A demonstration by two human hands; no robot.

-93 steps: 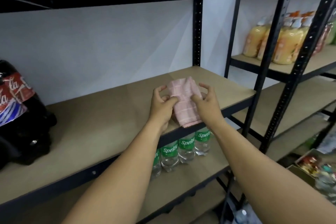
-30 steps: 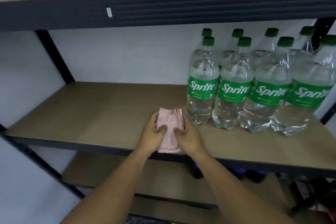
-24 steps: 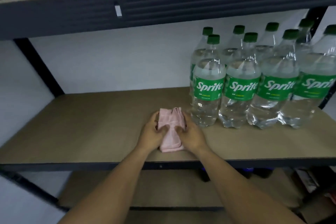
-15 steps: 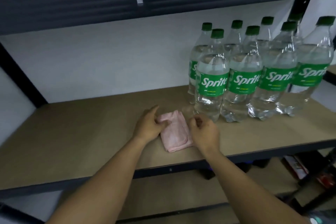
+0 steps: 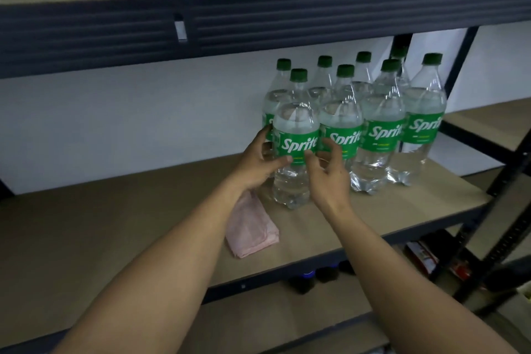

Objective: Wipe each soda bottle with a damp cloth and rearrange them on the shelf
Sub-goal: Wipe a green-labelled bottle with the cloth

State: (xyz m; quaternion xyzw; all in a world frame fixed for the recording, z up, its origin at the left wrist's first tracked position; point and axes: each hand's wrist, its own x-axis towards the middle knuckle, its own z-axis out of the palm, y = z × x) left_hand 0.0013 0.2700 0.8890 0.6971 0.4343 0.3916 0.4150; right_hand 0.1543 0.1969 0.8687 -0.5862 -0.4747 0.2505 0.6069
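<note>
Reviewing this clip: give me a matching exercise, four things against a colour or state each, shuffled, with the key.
Things:
1 cloth
2 left hand
3 bottle cap
4 shelf

Colour or state:
A green
B grips the nearest bottle
C brown
D pink, lying folded

Pairs: 1-D, 2-B, 3-A, 4-C

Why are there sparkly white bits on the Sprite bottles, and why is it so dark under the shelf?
Head view: the sparkles are light glinting off the clear plastic of the Sprite bottles; head view again, little light reaches under the shelf, so the bottle tops there barely show; the fingers of the right hand look slightly smeared.
</note>
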